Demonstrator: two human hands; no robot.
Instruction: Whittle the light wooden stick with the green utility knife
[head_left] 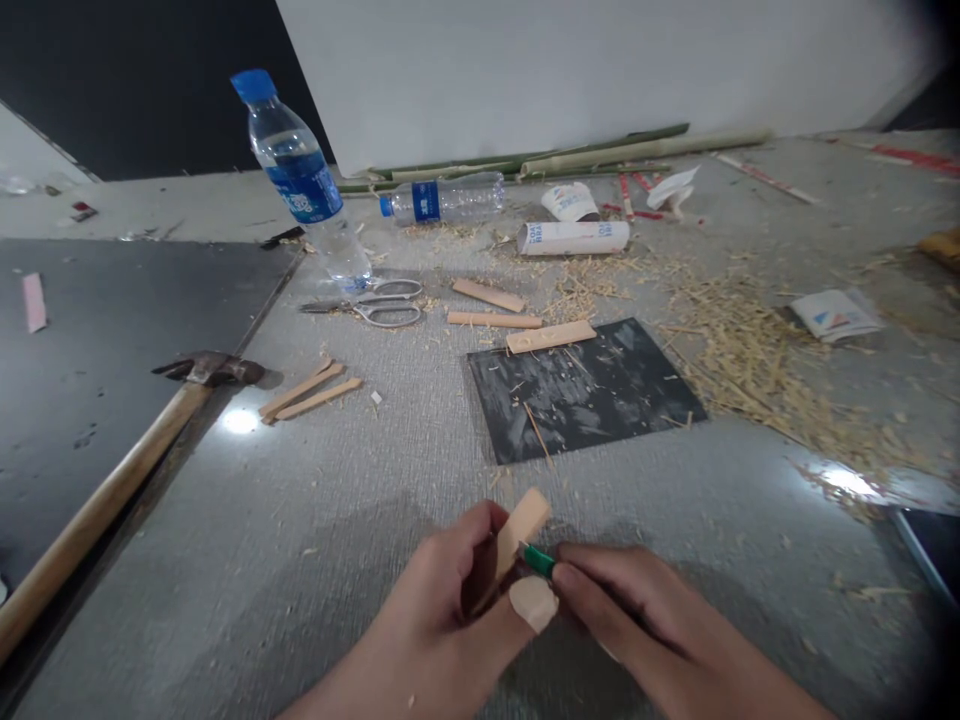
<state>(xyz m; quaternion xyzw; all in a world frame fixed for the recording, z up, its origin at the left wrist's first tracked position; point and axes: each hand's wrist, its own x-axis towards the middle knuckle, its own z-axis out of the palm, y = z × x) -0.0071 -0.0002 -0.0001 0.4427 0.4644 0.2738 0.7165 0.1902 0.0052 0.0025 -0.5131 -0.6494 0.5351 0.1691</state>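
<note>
Between the thumb and fingers of my left hand (450,610) a flat piece of pale wood (523,525) is held, its upper end sticking out. A light-coloured covering wraps the thumb tip. My right hand (637,610) is closed on a small green-handled knife (538,561), whose short tip touches or nearly touches the wood's face. Most of its handle is hidden by the fingers. Beyond both hands lies a black sheet (592,400), scuffed and dusty, with a wood strip (551,337) across its far edge.
A hammer (214,370) lies at left, near several thin wood pieces (311,390). Scissors (382,302) lie by an upright water bottle (304,185); another bottle (457,198) lies behind. Shavings (772,360) cover the right side, with a dark flat device (930,550) at the edge.
</note>
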